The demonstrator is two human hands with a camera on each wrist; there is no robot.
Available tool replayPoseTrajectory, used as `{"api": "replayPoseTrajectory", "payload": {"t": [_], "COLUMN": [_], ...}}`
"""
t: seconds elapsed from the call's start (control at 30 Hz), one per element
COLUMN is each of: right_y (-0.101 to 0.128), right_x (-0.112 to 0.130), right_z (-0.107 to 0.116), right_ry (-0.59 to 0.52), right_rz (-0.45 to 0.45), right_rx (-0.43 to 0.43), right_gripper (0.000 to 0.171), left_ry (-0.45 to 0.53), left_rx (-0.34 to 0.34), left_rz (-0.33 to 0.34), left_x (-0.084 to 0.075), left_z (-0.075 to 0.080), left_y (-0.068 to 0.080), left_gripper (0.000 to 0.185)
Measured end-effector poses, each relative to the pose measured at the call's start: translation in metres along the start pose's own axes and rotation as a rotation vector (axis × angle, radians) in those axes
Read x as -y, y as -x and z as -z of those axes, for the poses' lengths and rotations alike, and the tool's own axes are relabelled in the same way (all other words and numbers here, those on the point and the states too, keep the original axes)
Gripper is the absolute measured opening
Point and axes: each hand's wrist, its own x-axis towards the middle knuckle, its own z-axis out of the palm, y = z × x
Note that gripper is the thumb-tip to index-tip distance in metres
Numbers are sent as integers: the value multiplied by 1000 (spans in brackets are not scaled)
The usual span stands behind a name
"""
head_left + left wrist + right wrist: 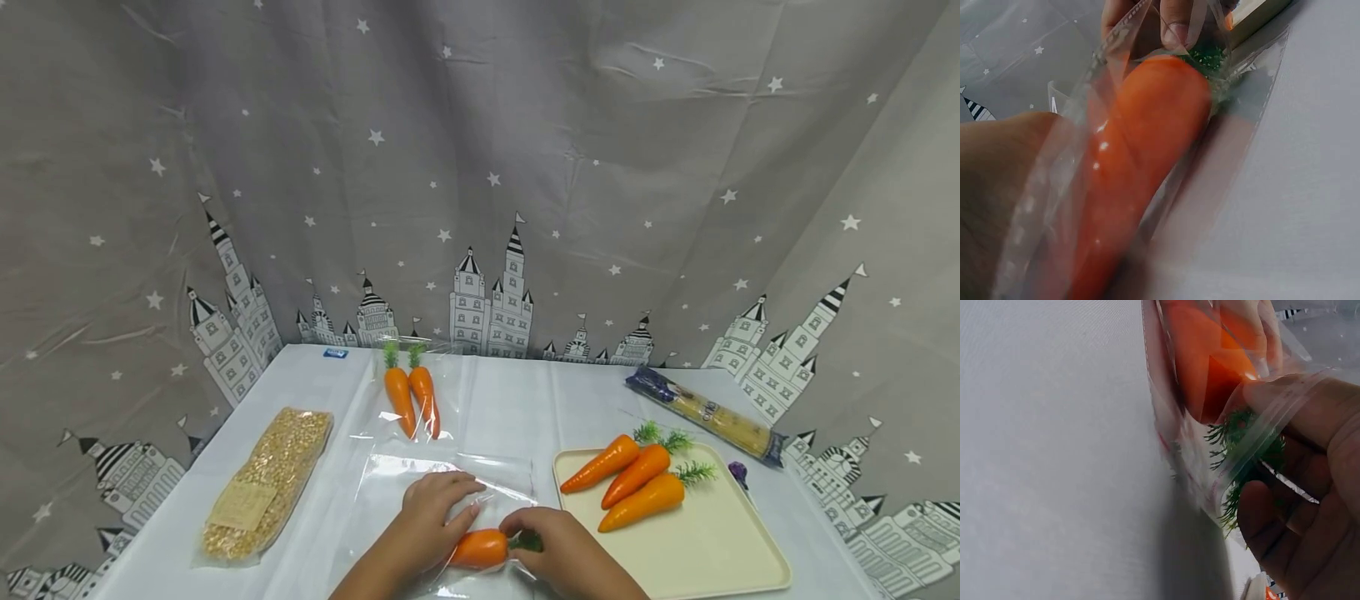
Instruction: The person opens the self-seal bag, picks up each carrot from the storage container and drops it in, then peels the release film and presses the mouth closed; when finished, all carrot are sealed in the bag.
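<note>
A clear plastic bag (375,500) lies flat on the table, with an orange carrot (480,548) inside its film. My left hand (431,512) bends over the bag and holds its film, thumb close beside the carrot. At the carrot's leafy end, my right hand (551,542) grips the green top, the thumb against the carrot's thick end. In the right wrist view the bag's edge strip crosses green leaves (1235,431) and my right thumb (1272,400). The left wrist view shows the carrot (1154,112) under film; the left fingers are out of sight there.
Farther back lies another clear bag (450,379) holding two carrots (400,400). On the right, three carrots (645,502) rest on a cream tray (720,567), with a pasta packet (705,415) behind. A bag of yellow grains (281,458) lies left; a small blue packet (335,353) sits at the far edge.
</note>
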Motion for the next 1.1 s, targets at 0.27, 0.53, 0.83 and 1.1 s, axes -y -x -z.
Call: {"api": "replayPoseTrajectory", "payload": {"t": [0.27,0.53,0.83,1.1], "right_y": [-3,0,1,0], "right_x": [-8,-15,-16,-15], "right_z": [-3,-5,-5,-5], "right_ry": [-44,-109,-125,-131], "right_rz": [21,74,115,83], "right_rx": [41,79,110,89], "right_gripper": [22,26,29,28], "left_ry": [-21,-19,7,10], "left_rx": [-38,-54,-32,-48], "left_rz": [-31,-36,-18,-24], "left_x": [0,-1,-2,-5], "left_z": [0,-1,0,2], "left_y": [3,4,4,4], "left_gripper": [29,29,30,29]}}
